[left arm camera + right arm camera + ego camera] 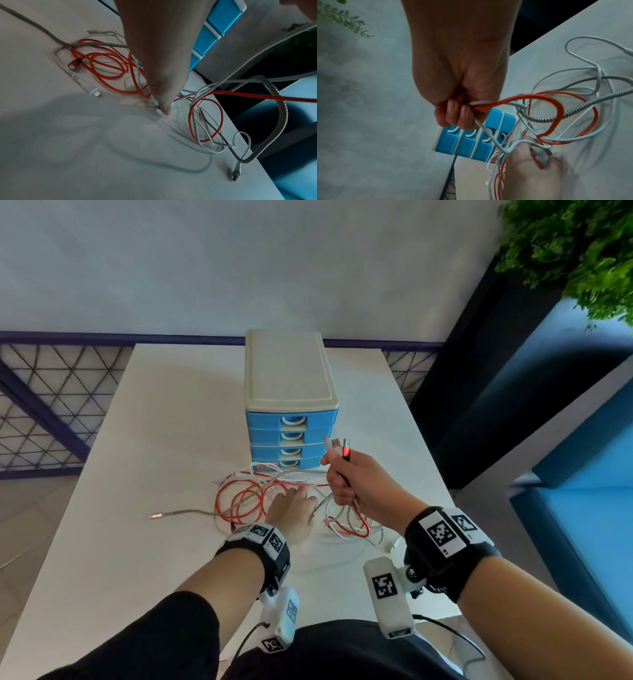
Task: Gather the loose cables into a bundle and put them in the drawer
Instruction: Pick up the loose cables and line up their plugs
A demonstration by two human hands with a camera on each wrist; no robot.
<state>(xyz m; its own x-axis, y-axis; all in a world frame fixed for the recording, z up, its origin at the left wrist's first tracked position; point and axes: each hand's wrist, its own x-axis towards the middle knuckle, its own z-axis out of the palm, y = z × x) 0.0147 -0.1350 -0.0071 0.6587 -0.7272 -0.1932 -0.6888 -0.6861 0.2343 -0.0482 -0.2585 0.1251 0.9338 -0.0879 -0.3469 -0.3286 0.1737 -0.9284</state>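
Red (239, 501), white and silver braided (191, 511) cables lie tangled on the white table (137, 457) in front of a blue drawer unit (291, 392) whose drawers are all closed. My right hand (349, 477) is raised above the tangle, fist curled round several cable ends; their plugs (337, 448) stick up from it. In the right wrist view the red and white strands (505, 100) trail from that fist (458, 94) down to the table. My left hand (294, 510) is down on the tangle, its fingertips (163, 109) pinching a cable against the tabletop.
A braided cable's plug (156, 516) lies out to the left. A white plug (392, 546) rests near the table's right edge. Blue seating (582, 474) and a green plant (582, 251) are on the right, a mesh railing (51, 405) on the left.
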